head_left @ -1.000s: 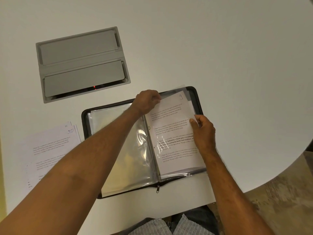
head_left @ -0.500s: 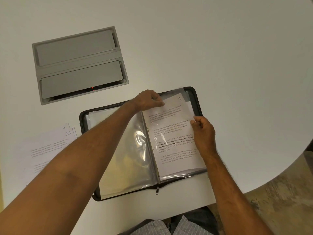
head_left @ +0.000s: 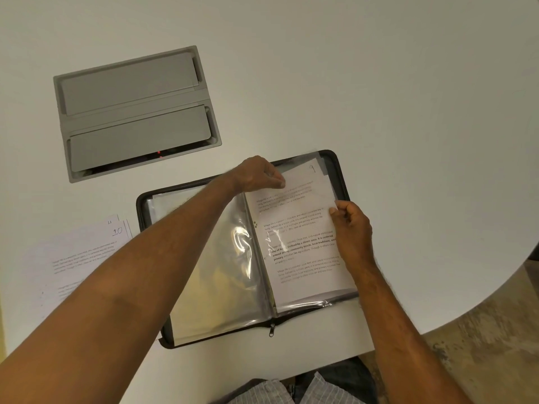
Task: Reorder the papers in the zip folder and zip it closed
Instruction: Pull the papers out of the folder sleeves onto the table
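Both hands on sheet in open zip folder

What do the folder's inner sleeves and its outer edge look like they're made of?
The sleeves look like thin clear glossy plastic: they wrinkle and throw bright glare. The zip folder's edge seems dark fabric or faux leather, matte, with a zipper pull that looks like metal.

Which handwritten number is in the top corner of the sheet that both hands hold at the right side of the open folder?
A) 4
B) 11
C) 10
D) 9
D: the sheet held by the left hand and the right hand over the folder has a handwritten 9 in its top right corner; the 10 is on the loose papers lying on the table to the left.
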`<action>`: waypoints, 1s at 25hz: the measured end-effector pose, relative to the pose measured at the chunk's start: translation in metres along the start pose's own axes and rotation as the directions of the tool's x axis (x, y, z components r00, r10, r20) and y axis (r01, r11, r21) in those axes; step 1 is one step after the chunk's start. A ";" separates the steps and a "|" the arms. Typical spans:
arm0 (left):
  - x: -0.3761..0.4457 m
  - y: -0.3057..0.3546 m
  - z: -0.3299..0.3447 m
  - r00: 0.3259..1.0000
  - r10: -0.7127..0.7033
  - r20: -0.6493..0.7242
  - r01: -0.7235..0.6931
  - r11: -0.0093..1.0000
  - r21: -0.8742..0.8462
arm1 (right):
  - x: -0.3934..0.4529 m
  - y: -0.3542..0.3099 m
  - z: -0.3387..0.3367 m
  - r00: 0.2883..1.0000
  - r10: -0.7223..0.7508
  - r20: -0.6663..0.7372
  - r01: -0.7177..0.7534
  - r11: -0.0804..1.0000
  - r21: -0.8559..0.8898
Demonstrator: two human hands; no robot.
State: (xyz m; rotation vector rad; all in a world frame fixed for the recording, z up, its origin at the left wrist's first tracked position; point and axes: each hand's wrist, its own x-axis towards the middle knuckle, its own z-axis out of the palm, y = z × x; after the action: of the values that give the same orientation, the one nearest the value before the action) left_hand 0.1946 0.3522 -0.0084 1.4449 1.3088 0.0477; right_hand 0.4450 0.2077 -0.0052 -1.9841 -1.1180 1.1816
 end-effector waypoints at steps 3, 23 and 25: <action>0.003 0.000 -0.004 0.999 0.000 -0.045 0.001 1.000 0.023 | -0.002 0.001 0.002 1.000 0.002 -0.018 -0.002 1.000 -0.002; 0.025 0.044 -0.083 0.837 0.057 -0.544 -0.019 0.997 0.074 | 0.000 0.010 0.004 0.999 0.013 -0.030 -0.015 0.997 -0.079; 0.022 0.052 -0.086 0.813 0.069 -0.578 -0.029 0.997 0.078 | 0.000 0.011 0.004 0.999 0.016 -0.037 -0.019 0.997 -0.079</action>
State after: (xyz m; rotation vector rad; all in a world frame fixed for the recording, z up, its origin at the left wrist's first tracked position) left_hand 0.1814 0.4384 0.0473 1.5848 1.7781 0.5263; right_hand 0.4454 0.2025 -0.0156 -2.0708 -1.1474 1.1217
